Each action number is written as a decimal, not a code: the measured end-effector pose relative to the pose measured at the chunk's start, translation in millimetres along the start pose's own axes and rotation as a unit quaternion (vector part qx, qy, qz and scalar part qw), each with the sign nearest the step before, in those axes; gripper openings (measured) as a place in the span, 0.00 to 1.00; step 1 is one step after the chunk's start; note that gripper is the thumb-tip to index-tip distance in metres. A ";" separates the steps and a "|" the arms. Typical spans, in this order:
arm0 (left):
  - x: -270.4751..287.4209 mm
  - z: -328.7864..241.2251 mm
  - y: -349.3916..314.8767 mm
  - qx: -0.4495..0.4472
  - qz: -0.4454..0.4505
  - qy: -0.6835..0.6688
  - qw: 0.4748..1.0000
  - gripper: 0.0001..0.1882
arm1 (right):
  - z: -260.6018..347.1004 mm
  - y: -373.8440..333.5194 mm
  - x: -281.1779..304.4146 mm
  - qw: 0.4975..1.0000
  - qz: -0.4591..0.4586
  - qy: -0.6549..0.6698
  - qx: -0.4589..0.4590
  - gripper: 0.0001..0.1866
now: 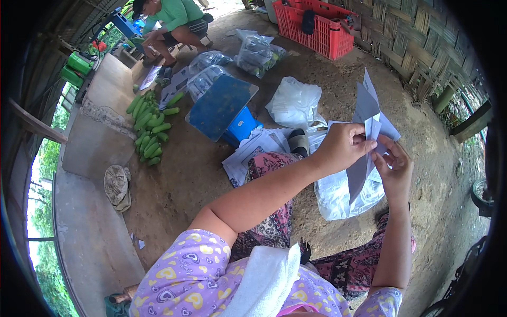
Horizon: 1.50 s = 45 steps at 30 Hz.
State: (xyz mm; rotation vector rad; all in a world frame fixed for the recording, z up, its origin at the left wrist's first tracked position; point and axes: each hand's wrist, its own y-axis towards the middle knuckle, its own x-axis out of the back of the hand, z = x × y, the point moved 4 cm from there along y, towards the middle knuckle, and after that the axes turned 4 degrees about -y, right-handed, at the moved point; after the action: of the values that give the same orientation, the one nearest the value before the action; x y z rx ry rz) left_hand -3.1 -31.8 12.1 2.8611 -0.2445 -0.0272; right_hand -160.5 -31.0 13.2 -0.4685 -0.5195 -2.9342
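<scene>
We are facing, from left, a crumpled, stained cloth and smooth, curved green bananas heaped on a rough earth floor. Beyond them we are seeing a flat, scuffed blue plate, loose printed papers, a wrinkled white plastic bag and a slatted red crate. At right, we are holding a thin, creased folded paper on edge above a glossy clear plastic bundle. Our left arm is reaching diagonally across, its hand pinching the paper between thumb and fingers; our right forearm is rising nearly upright, its hand gripping just beside, fingers curled.
</scene>
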 end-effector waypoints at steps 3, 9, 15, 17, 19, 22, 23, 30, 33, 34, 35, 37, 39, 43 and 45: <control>-0.1 1.5 1.0 0.014 0.001 -0.020 1.000 0.11 | -4.7 -1.5 -0.4 1.000 0.001 0.014 0.003 0.17; 3.1 11.5 3.7 0.007 -0.003 -0.024 1.000 0.13 | -5.4 -1.8 -3.5 1.000 0.008 0.011 -0.013 0.18; 5.8 7.8 6.0 -0.045 -0.019 0.066 0.997 0.13 | -0.2 -3.6 -9.0 0.999 0.014 0.032 0.010 0.15; 6.3 6.9 5.9 -0.049 -0.023 0.102 0.993 0.13 | -0.7 -3.9 -9.1 0.999 0.015 0.023 0.018 0.14; 6.0 9.9 5.6 -0.014 -0.014 0.078 0.997 0.13 | -6.2 -3.8 -8.2 1.000 0.025 -0.009 0.005 0.13; 4.5 11.4 5.3 -0.017 -0.014 0.083 0.996 0.12 | -11.5 -3.8 -5.7 1.000 0.000 0.005 0.004 0.10; 3.6 11.6 5.2 -0.019 -0.014 0.083 0.996 0.12 | -14.8 -3.4 -4.1 1.000 -0.001 0.005 0.005 0.10; 15.4 9.5 4.2 0.023 -0.037 0.089 0.995 0.12 | -51.7 16.1 43.3 0.995 -0.056 0.060 -0.054 0.08; 29.3 7.1 7.0 0.018 -0.062 0.094 0.993 0.13 | -75.2 25.8 84.9 0.985 -0.135 0.061 -0.088 0.09; 37.7 11.7 7.3 0.002 -0.082 0.088 0.993 0.13 | -84.6 29.4 98.0 0.985 -0.134 0.062 -0.086 0.09; 42.3 14.7 9.0 -0.013 -0.100 0.080 0.992 0.12 | -98.1 31.2 115.9 0.980 -0.159 0.061 -0.105 0.09; 47.1 11.3 10.3 0.012 -0.099 0.070 0.992 0.12 | -123.8 31.3 147.1 0.973 -0.186 0.057 -0.125 0.10; 56.6 10.0 10.6 -0.041 -0.154 0.069 0.985 0.12 | -137.6 30.1 167.9 0.960 -0.238 0.094 -0.114 0.11; 65.5 17.9 11.6 0.000 -0.137 0.071 0.988 0.12 | -152.0 25.5 188.2 0.956 -0.263 0.073 -0.109 0.12; 62.3 19.5 11.0 -0.011 -0.133 0.089 0.987 0.12 | -135.7 25.0 170.7 0.958 -0.266 0.036 -0.101 0.12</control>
State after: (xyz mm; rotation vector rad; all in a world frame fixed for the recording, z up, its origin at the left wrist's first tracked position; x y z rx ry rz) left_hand 55.7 -58.0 -3.5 2.8294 0.1719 0.1724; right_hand -355.2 -113.9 -45.1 -0.2719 -0.3848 -3.5283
